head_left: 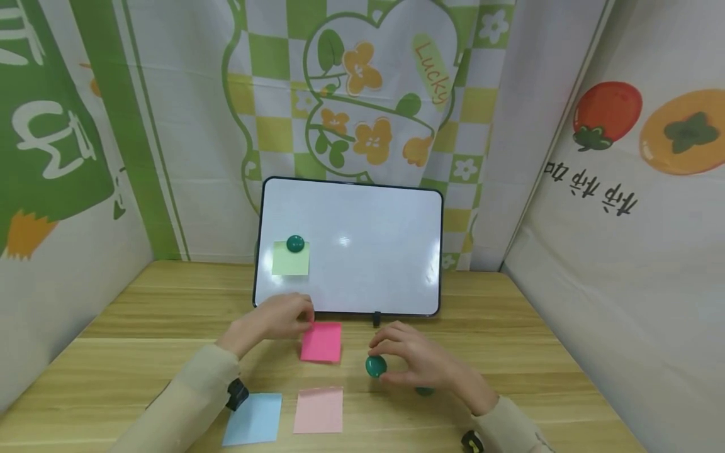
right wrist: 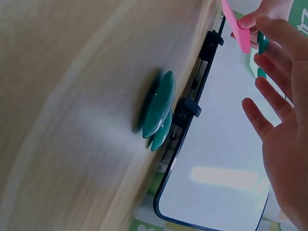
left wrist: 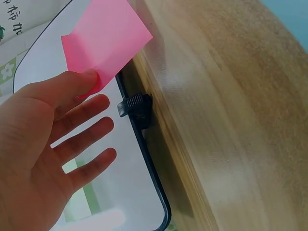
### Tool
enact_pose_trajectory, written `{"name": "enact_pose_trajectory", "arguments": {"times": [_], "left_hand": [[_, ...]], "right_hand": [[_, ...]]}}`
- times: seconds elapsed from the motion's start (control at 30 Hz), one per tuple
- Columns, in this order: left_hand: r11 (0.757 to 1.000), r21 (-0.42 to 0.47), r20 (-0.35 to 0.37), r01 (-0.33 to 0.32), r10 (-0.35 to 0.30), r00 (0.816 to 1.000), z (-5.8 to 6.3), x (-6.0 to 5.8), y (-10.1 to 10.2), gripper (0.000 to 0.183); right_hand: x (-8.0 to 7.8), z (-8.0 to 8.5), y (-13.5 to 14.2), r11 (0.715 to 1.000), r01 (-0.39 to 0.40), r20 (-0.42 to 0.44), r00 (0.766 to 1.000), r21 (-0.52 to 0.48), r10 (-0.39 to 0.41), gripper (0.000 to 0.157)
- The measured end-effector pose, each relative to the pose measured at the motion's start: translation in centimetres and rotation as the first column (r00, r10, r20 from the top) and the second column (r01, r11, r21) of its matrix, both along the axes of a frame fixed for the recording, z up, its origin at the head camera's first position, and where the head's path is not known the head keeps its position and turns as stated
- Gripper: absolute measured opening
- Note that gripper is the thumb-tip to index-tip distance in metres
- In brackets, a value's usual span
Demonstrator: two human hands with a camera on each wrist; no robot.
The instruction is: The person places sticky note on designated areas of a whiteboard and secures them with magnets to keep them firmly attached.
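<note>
My left hand (head_left: 280,316) pinches a bright pink sticky note (head_left: 321,345) by its upper left corner, just in front of the whiteboard's bottom edge. In the left wrist view that note (left wrist: 110,38) is between thumb and forefinger, the other fingers spread apart. To the right, my right hand (head_left: 418,357) holds a round green magnet (head_left: 376,366) between thumb and fingertips. The right wrist view shows this magnet (right wrist: 263,43) edge-on near the pink note. On the whiteboard (head_left: 368,251), a pale green sticky note (head_left: 291,264) sits under another green magnet (head_left: 295,243).
A light blue sticky note (head_left: 255,420) and a pale pink one (head_left: 319,412) lie on the wooden table (head_left: 538,365) nearer me. Two green magnets (right wrist: 160,106) rest on the table in the right wrist view. Black clip feet (right wrist: 186,111) support the board. Printed curtains (head_left: 187,126) surround the table.
</note>
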State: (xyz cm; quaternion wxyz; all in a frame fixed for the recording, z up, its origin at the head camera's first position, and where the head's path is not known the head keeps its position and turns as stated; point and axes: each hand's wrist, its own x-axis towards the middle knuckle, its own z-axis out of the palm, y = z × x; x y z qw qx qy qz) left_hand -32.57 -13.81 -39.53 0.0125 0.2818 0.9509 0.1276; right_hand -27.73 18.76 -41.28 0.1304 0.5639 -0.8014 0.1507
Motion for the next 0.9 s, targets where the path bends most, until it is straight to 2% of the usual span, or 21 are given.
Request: {"name": "enact_pose_trajectory", "arguments": {"times": [0.1,0.33,0.6,0.9], "left_hand": [[1.000,0.006,-0.005,-0.010,0.010,1.000,0.2,-0.1,0.0,0.005],[1.000,0.006,-0.073,0.002,-0.001,0.997,0.5,-0.5,0.1,0.004],[1.000,0.020,-0.139,0.004,-0.002,0.990,1.6,-0.7,0.5,0.005],[0.999,0.037,-0.170,-0.011,0.017,0.985,2.6,-1.7,0.6,0.006]], "right_hand": [[-0.1,0.1,-0.3,1.000,-0.002,-0.030,1.000,-0.019,0.002,0.035],[-0.4,0.4,-0.8,0.998,0.037,-0.082,0.996,-0.045,-0.041,0.035],[-1.0,0.6,-1.5,0.995,0.058,-0.161,0.984,-0.087,-0.071,0.040],[-1.2,1.7,-2.4,0.984,0.146,-0.150,0.975,-0.105,-0.161,0.039]]}}
